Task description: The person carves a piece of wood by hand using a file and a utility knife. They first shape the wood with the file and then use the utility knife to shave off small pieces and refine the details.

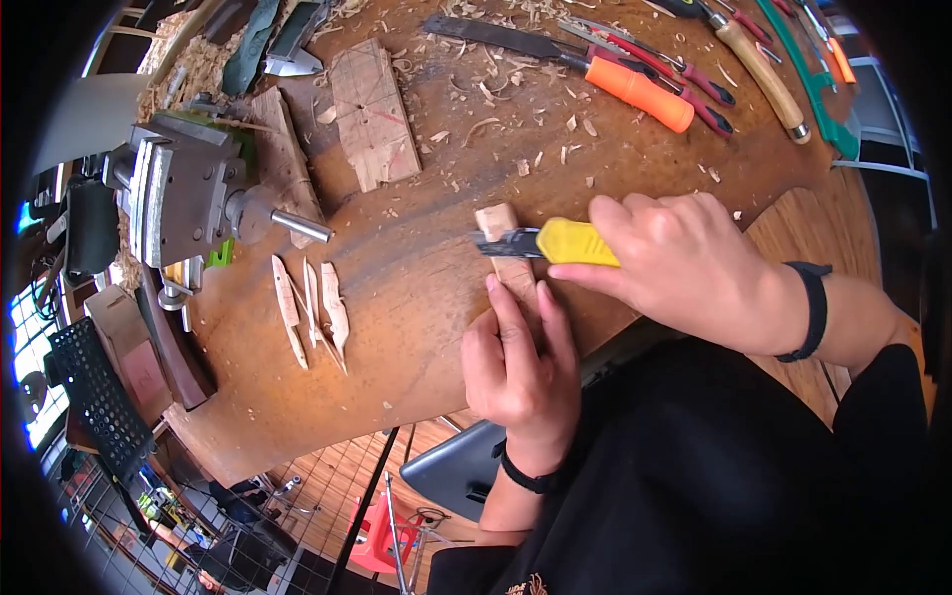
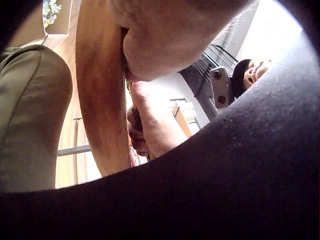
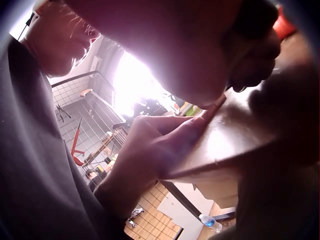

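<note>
"Firstly, the right hand (image 1: pixel 684 248)?"
"Clamped on a yellow cutter (image 1: pixel 580 244), blade (image 1: pixel 514 244) across a wooden piece (image 1: pixel 496 215) just beyond the left hand (image 1: pixel 524 369)."
"And that left hand?"
"Gripping the piece's near end."
"Farther out?"
"Wood slivers (image 1: pixel 335 309) lie to that hand's left, a metal vise (image 1: pixel 188 178) beyond them."

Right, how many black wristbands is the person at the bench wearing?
2. One wristband sits behind the right hand, which grips the yellow knife; the other wristband is behind the left hand, which holds the wood piece. Sleeves could hide more.
</note>
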Available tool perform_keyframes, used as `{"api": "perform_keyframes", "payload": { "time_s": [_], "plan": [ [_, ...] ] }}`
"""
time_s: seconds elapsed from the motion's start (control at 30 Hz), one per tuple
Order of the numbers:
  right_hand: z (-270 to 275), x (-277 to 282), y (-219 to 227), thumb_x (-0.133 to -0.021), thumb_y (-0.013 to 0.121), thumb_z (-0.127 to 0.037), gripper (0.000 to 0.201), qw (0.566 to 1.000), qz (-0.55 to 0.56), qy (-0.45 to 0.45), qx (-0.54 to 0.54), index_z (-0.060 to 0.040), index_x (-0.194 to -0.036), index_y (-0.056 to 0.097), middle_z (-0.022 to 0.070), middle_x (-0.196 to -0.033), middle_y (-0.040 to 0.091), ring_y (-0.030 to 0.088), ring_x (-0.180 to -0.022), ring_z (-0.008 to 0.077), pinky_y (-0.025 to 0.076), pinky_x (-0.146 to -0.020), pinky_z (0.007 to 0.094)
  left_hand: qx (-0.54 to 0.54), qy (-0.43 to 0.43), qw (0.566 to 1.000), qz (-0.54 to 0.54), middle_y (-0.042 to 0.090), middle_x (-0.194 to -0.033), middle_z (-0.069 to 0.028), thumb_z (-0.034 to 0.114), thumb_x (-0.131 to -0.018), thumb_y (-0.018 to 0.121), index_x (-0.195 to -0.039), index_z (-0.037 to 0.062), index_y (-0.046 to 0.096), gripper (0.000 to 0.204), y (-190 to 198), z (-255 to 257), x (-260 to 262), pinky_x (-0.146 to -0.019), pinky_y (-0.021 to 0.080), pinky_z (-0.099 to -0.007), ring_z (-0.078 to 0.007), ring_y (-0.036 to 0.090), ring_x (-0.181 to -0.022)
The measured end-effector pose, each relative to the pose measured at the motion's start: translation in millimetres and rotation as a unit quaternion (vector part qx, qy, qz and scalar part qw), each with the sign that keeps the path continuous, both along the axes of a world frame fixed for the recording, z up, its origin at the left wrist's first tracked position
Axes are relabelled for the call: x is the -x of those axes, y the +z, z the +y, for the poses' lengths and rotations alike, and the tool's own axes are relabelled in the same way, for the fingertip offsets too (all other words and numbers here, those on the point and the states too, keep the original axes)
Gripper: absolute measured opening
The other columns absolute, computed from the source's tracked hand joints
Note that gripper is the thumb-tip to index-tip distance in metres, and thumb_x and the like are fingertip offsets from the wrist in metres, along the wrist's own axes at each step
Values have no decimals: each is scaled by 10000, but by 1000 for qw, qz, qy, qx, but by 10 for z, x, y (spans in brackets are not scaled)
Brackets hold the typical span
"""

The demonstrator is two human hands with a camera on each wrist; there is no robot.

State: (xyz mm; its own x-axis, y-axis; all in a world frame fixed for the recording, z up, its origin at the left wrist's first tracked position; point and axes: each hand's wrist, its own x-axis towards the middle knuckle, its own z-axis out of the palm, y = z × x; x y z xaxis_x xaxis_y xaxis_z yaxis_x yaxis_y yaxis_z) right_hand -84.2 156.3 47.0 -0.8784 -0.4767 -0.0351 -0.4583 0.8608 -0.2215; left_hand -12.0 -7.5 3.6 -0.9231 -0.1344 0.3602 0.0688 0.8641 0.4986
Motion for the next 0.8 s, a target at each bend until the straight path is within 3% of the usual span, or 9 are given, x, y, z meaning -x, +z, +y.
{"api": "perform_keyframes", "payload": {
  "time_s": [0.23,0.8],
  "plan": [
    [38,-90,-19,-944,672,-541,521,999,35,-1,-8,-58,-771,578,117,-550,618,691,-518,263,538,-451,354,11,12,1000,-1,603,-798,-106,98,-853,829,-1195,-67,716,396,24,13,22,-555,495,-347,-231,581,-624],
    [96,-132,12,-939,686,-531,513,998,-33,-50,4,-47,-796,595,134,-557,620,687,-517,300,547,-461,376,14,-5,1000,10,602,-792,-98,105,-850,831,-1191,-62,718,396,5,-13,17,-550,493,-346,-223,572,-610]
  ]
}}
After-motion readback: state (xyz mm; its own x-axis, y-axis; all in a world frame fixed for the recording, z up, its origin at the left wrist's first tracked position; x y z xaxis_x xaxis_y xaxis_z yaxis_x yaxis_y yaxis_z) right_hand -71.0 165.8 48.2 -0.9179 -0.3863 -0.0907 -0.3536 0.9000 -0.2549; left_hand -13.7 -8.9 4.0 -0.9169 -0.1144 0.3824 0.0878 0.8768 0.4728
